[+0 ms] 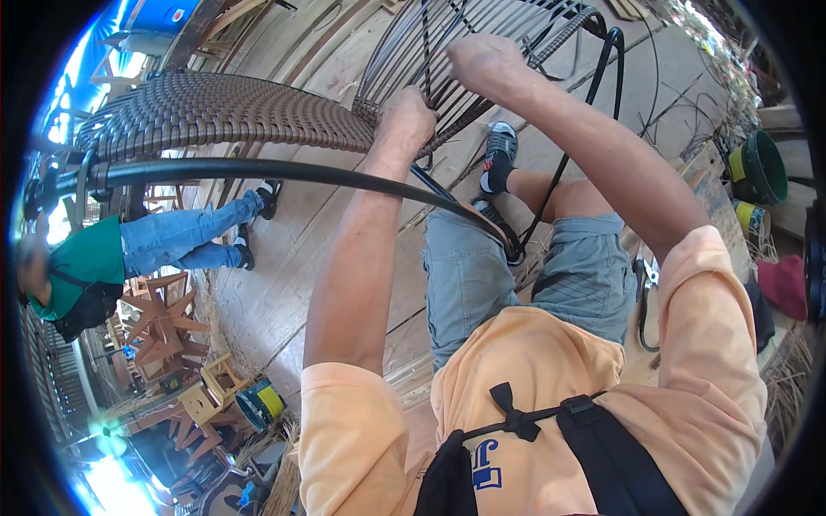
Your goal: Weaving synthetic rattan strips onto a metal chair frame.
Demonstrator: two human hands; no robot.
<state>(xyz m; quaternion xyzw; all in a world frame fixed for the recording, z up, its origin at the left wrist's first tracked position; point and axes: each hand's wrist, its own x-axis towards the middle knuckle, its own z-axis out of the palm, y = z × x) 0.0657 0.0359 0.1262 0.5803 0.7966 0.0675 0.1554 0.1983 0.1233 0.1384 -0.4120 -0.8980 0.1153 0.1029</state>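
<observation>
A black metal chair frame (258,168) with a brown woven rattan panel (224,107) stands in front of me. Loose dark rattan strands (482,34) run up from the weave's right edge. My left hand (406,116) is closed around a bundle of these strands where the weaving ends. My right hand (482,62) sits just above and to the right, its fingers curled into the same strands. My legs in grey shorts (533,267) and dark shoes (499,155) are below the frame.
Another person in a green shirt and blue jeans (163,241) stands at the left on the wooden floor (284,284). Wooden stools (163,327) and a yellow-banded bucket (258,404) lie lower left. Green pots (757,168) sit at the right.
</observation>
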